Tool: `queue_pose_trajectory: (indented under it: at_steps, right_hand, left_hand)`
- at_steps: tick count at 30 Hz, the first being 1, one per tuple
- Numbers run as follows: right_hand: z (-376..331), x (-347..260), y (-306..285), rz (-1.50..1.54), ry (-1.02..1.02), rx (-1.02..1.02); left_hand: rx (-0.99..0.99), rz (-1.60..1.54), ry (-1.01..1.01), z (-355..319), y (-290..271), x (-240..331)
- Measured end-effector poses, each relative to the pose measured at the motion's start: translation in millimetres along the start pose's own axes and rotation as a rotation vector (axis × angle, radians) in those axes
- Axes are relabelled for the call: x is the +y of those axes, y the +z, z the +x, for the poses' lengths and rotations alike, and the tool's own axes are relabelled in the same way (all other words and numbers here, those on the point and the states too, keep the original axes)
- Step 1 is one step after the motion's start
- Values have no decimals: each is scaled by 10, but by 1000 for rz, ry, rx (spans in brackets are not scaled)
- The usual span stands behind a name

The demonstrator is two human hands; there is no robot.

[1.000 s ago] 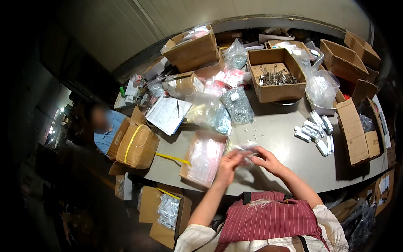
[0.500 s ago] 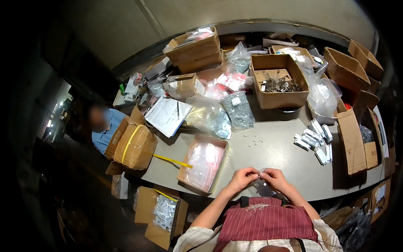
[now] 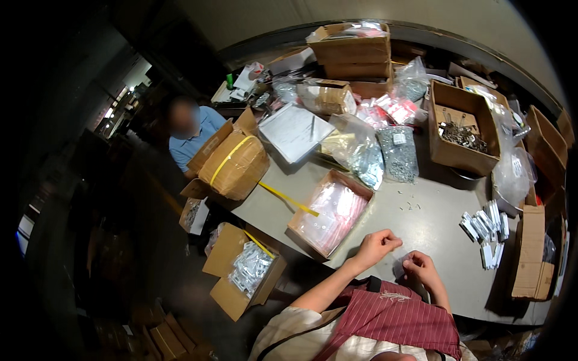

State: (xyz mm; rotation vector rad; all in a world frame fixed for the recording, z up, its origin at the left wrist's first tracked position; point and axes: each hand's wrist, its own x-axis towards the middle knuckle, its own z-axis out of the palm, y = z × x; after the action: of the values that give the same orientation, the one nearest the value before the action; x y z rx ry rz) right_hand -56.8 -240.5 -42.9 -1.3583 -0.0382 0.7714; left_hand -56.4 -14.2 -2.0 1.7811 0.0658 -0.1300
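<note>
My left hand point(image 3: 377, 246) hovers above the near part of the table, just right of an open carton point(image 3: 330, 254) of flat clear and pinkish plastic bags. Its thumb and fingertips are pressed together; anything between them is too small to make out. Lower and to the right, my right hand point(image 3: 424, 271) pinches a small clear plastic bag point(image 3: 399, 268) by its side. The bag hangs near the table's front edge, beside my apron. Beyond my hands, several tiny slim pieces point(image 3: 411, 206) lie scattered on the tabletop.
White and metal slim parts point(image 3: 485, 225) lie grouped at right, beside a tall carton point(image 3: 528, 259). A box of metal pieces point(image 3: 462, 129) and filled plastic bags point(image 3: 397, 157) stand farther back. A strapped carton point(image 3: 235, 168) sits at left near a person in blue point(image 3: 208, 123).
My view has swung left, so the table appears farther right. My hands have come apart: the left has moved off the small plastic bag, and the right keeps hold of it.
</note>
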Motion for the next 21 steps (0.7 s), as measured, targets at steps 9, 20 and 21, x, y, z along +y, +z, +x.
queue_pose_trajectory:
  at_steps: [9, 20, 21]
  right_hand:
    - [-120, -785, 283, -891, -909, 248]
    - [-123, -401, 70, -910, -733, 173]
    - [-153, -353, 82, -892, -719, 187]
  left_hand:
    - [91, 377, 456, -65, 44, -55]
    - [-74, 104, 231, -102, 224, -24]
    - [-99, -3, 135, -105, 264, -170]
